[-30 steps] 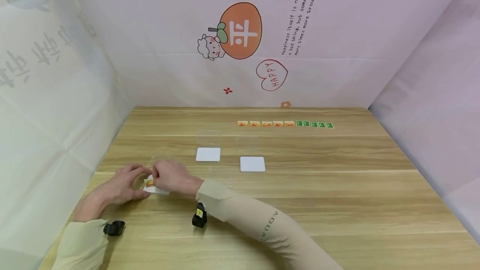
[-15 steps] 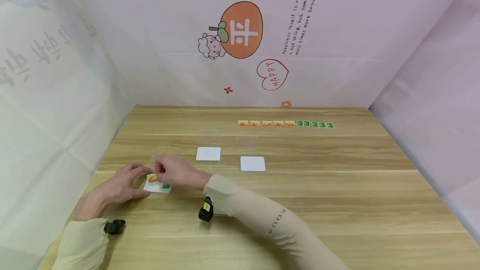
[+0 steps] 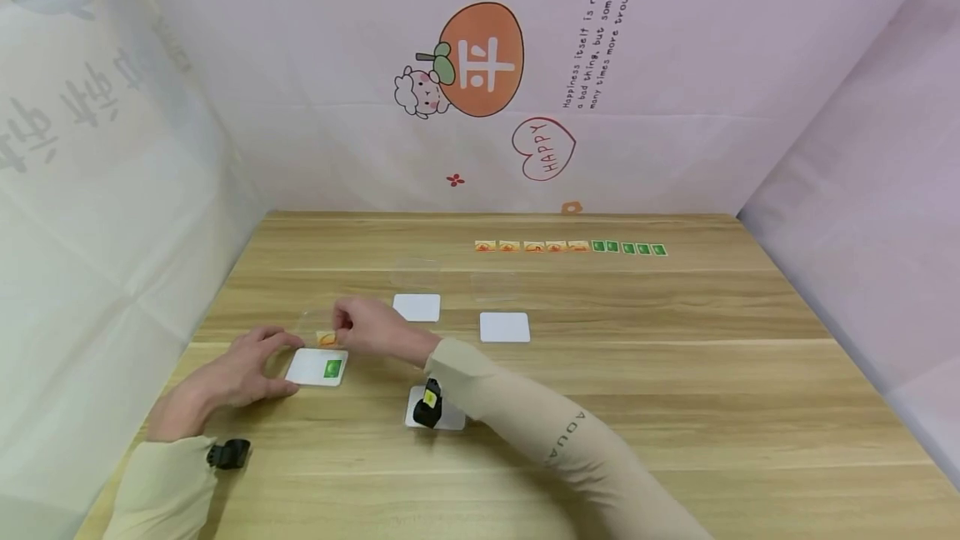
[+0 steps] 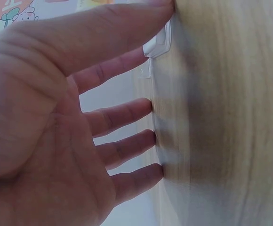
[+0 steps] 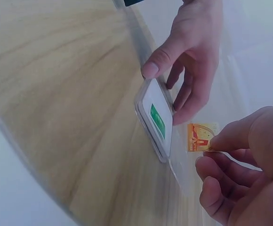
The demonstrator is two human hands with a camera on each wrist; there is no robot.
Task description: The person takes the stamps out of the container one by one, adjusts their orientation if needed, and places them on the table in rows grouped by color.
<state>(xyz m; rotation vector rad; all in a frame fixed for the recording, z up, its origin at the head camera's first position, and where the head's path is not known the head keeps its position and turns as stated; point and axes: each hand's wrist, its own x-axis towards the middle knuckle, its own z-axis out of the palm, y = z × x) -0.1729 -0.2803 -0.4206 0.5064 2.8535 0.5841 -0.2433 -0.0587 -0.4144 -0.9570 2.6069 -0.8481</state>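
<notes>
My left hand holds a white card by its left end, thumb at the near corner and index finger at the far one. The right wrist view shows this card in a thin clear case. A green stamp lies near the card's right end. In the left wrist view, the other fingertips rest on the table. My right hand pinches a small orange stamp between thumb and fingers, just beyond the card in the head view and over a clear lid.
Two white cards lie mid-table, with clear covers behind them. Another white card sits partly under the right wrist camera. A row of orange and green stamps runs along the back. Fabric walls surround the table.
My right hand has lifted the orange stamp off the card and moved it away, up and right. The green stamp on the card has come into view. The left hand stays put.
</notes>
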